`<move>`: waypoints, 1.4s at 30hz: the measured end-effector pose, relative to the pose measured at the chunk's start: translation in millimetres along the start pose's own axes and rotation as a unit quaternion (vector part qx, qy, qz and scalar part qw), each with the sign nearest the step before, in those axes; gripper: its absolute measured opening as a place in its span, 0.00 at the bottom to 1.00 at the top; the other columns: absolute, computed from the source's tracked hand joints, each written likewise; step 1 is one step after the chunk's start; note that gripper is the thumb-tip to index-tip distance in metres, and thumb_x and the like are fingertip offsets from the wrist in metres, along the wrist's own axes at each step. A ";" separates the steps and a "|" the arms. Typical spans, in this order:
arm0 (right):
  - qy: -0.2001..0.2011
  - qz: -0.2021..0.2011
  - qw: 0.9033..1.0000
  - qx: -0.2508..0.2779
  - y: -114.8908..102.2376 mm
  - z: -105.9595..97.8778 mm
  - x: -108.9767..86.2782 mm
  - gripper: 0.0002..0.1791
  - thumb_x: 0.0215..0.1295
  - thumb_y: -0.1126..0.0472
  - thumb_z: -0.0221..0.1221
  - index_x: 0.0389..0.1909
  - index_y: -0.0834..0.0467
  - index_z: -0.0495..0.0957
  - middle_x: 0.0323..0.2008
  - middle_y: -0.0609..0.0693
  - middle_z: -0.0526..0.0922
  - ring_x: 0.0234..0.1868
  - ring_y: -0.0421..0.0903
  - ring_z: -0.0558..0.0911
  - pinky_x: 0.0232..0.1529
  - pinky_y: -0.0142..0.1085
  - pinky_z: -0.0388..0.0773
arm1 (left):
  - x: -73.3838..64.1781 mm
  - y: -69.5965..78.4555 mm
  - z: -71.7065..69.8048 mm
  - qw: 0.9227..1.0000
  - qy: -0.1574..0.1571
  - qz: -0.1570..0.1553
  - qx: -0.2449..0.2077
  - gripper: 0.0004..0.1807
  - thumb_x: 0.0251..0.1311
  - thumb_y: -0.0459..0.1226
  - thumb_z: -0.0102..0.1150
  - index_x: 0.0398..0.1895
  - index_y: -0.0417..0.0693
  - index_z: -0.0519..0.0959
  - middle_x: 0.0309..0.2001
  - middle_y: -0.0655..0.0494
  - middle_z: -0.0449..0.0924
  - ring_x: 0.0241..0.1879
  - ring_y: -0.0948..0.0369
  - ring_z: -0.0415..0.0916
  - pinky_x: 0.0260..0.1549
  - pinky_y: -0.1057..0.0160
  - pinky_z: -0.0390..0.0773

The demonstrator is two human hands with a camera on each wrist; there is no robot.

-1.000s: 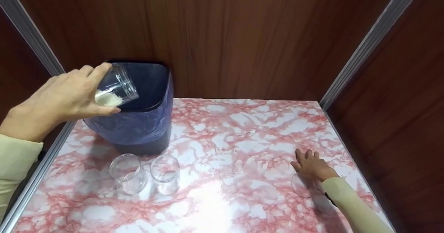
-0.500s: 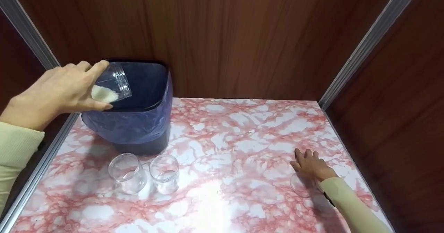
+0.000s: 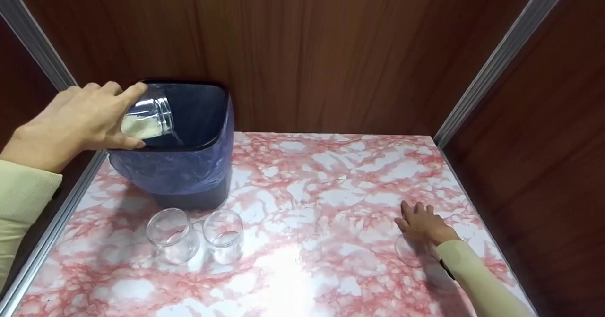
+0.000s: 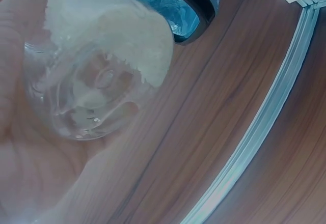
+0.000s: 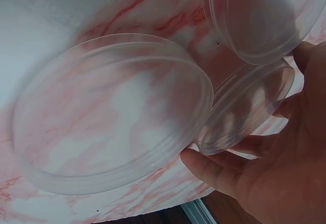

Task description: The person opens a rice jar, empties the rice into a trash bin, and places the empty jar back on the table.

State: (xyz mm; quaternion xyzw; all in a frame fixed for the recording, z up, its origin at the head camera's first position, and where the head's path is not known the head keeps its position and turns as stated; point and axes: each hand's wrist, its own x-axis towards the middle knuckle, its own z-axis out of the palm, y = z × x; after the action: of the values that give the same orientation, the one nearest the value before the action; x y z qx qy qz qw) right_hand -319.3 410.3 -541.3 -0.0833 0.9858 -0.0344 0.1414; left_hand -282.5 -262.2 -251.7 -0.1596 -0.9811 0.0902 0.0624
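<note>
My left hand (image 3: 82, 116) grips a clear jar (image 3: 158, 111) and tips it over the bin (image 3: 196, 199). White granular powder (image 3: 142, 127) lies along the jar's lower side, reaching toward the mouth, and a faint streak shows just beyond the rim. In the left wrist view the jar's round base (image 4: 94, 96) faces the camera, with powder (image 4: 117, 25) behind it. On the right, my right hand (image 3: 425, 225) rests low by the table with fingers loosely spread. Clear round lids lie about it: a large lid (image 5: 114, 117), a tilted lid (image 5: 249, 109) beside the fingers and another lid (image 5: 265, 20).
Two clear jars (image 3: 172, 236) (image 3: 224, 236) stand upright in front of the bin. A bluish bag (image 3: 184, 170) lines the bin and folds over its outside. Brown wood-grain panels (image 3: 331, 57) enclose the red-and-white marbled table (image 3: 331, 189) at the back and sides.
My left hand has shifted slightly left with the jar, and the jar's mouth now points more to the right. Powder has spread toward the rim. The right hand stays put.
</note>
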 end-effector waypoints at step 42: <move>-0.030 0.000 0.999 0.037 3.7 -6.1 0.7 0.39 0.73 0.41 0.46 0.74 0.62 0.52 0.63 0.77 0.59 0.59 0.77 0.61 0.44 0.69 0.71 | 2.4 -4.9 -4.6 0.999 -0.016 0.004 0.050 0.54 0.39 0.54 0.75 0.69 0.47 0.58 0.48 0.28 0.73 0.41 0.32 0.72 0.35 0.35 0.71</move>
State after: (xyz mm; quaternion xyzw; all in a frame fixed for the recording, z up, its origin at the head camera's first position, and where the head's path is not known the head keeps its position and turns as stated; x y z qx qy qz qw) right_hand -322.2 414.1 -536.0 -0.0794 0.9791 -0.0687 0.1740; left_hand -285.5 -265.3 -246.0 -0.1586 -0.9755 0.1423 0.0538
